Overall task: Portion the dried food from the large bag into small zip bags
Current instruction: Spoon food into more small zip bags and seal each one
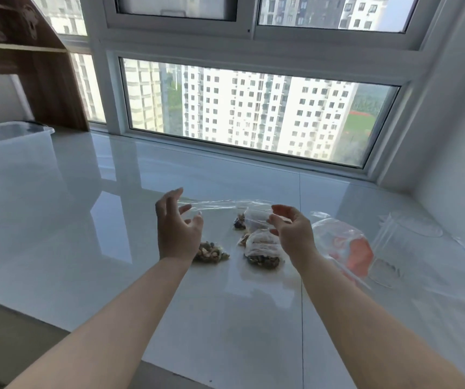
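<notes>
Hands hovered at frame centre: the left hand (pixel 178 228) loose and empty, the right hand (pixel 290 231) pinching a small zip bag (pixel 256 216). Filled bags (pixel 262 249) lay below it, the large bag (pixel 343 245) to the right. Spreading the mouth wide first would probably help.

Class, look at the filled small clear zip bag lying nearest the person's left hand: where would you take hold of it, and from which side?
The filled small clear zip bag lies flat on the glossy white surface, its dried food forming a low mound. Probably pinch a plastic edge beside the mound, coming down from above; its zip end cannot be made out.
</notes>
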